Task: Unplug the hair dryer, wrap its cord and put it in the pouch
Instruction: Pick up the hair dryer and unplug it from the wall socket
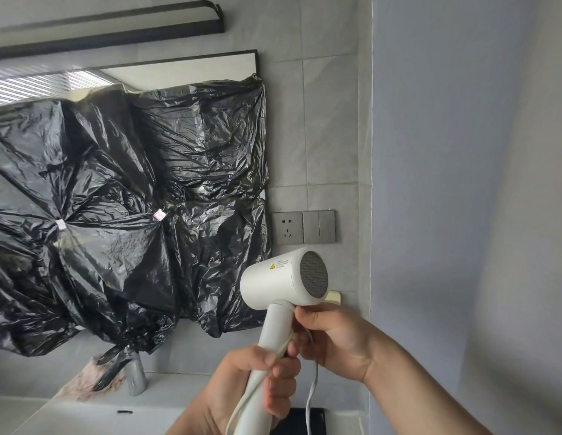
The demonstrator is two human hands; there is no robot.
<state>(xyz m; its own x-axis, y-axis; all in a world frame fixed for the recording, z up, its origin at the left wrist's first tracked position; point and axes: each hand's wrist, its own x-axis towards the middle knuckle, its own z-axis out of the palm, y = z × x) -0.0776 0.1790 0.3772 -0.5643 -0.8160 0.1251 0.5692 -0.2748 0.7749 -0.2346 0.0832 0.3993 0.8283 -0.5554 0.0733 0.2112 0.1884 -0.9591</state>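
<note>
Crumpled black plastic [116,215] covers most of a mirror [179,72] on the left, under a dark rail [116,23]. Below the plastic a grey tap [136,376] stands at the back of the pale tabletop [101,419].

The left hand [257,384] comes up from the bottom edge. Its grip is wrapped round the lower part of the dryer's handle, with one strand of the cord [310,400] pressed under the fingers against the handle. The white dryer [273,277] is held upright in the air, above the tabletop and in front of the tiled wall. Its mesh end faces right and its barrel points left toward the plastic. One strand of the white cord runs down along the handle and off the bottom edge. A second strand hangs loose to the right of the handle, and its lower end passes in front of a dark thing [300,420] on the tabletop. I cannot tell what that thing is.

Just above the dryer a grey socket [287,227] sits on the tiles, its slots in plain view, with switches [319,227] touching its right side.

The right hand [336,337] reaches in from the lower right. Its grip is curled, pinching the cord just beside the top of the handle. A plain blue-grey wall [461,183] fills the right side.
</note>
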